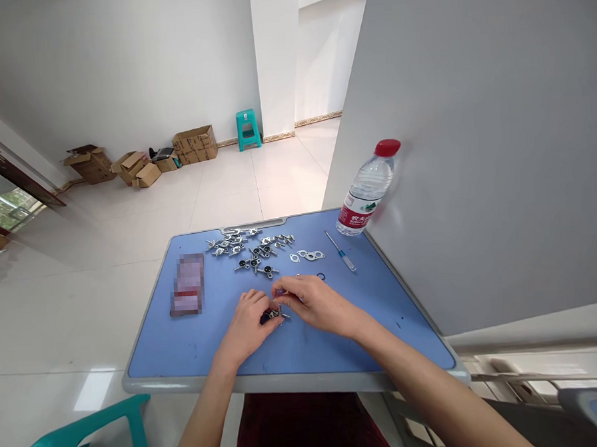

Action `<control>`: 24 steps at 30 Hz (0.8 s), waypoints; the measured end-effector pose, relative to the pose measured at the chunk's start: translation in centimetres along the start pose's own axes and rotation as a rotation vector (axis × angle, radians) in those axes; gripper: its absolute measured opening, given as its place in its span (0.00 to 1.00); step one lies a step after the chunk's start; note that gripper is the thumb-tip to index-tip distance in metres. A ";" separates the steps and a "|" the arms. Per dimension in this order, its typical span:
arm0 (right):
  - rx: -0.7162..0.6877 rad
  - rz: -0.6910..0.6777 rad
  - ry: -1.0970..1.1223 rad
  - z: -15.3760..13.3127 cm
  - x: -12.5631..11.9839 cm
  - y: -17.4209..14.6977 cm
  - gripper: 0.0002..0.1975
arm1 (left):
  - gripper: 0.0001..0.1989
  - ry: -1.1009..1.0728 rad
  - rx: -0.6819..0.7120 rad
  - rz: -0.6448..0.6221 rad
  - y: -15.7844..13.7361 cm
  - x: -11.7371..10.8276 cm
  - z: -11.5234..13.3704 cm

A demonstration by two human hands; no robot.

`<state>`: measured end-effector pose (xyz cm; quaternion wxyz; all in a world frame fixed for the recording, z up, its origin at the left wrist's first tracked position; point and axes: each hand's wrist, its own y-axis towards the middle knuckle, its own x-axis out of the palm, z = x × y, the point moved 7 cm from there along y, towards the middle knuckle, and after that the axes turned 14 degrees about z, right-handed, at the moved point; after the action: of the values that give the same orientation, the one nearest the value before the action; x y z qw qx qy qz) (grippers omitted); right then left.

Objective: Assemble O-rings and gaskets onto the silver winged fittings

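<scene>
My left hand [248, 321] rests on the blue table [335, 345], its fingers closed round a small metal fitting [282, 314] with bolt-like ends. Close above that fitting, my right hand [310, 301] has its thumb and forefinger pinched together. What sits in this pinch, if anything, is too small to make out. Beyond the hands lie more metal fittings [235, 242], several with round black centres [267, 270]. Flat metal gaskets [311, 255] with holes are to their right. A dark ring [321, 276] lies just past my right hand.
A screwdriver [346, 259] with a clear and blue handle lies at the right. A water bottle [364, 193] with a red cap stands by the grey partition [485, 160]. The phone-like object [187, 284] at the left is blurred. Cardboard boxes [194, 145] and a green stool [248, 129] stand beyond.
</scene>
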<state>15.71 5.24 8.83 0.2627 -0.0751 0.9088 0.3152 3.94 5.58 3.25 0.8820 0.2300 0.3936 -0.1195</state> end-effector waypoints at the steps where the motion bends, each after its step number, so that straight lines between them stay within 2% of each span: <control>1: 0.007 -0.007 0.003 0.1 0.0 0.0 0.08 | 0.03 -0.001 -0.001 0.002 0.0 0.0 0.0; 10: -0.043 -0.120 0.128 -0.8 -0.4 0.0 0.14 | 0.02 -0.007 0.009 -0.010 -0.2 0.2 -0.3; 24: 0.015 0.013 -0.035 0.8 -0.8 0.2 0.12 | 0.01 -0.058 0.009 -0.008 -0.1 0.1 0.1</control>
<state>16.64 5.91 8.81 0.2772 -0.0618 0.9068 0.3114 4.04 5.40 3.19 0.8914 0.2289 0.3683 -0.1316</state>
